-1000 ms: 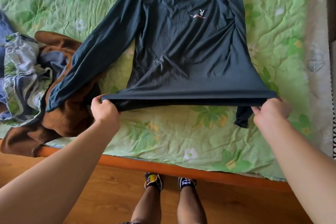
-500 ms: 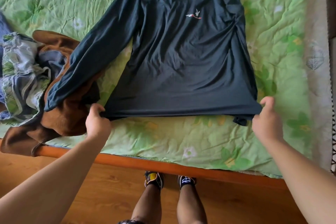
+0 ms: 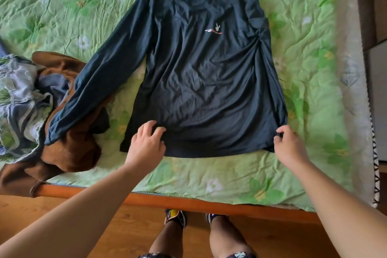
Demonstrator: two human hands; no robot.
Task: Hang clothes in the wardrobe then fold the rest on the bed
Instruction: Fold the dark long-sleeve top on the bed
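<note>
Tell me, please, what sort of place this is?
Most likely a bedroom in a home: a wood-framed bed under a green floral quilt, a dark long-sleeved shirt spread flat on it, and a heap of other clothes on the quilt, above a wooden floor.

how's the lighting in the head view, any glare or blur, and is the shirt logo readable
Head view: even daylight, no glare on the dark shirt, whose creases show clearly; the lettering of its chest logo is too soft to read; wide-angle distortion bows the bed along its right edge.
</note>
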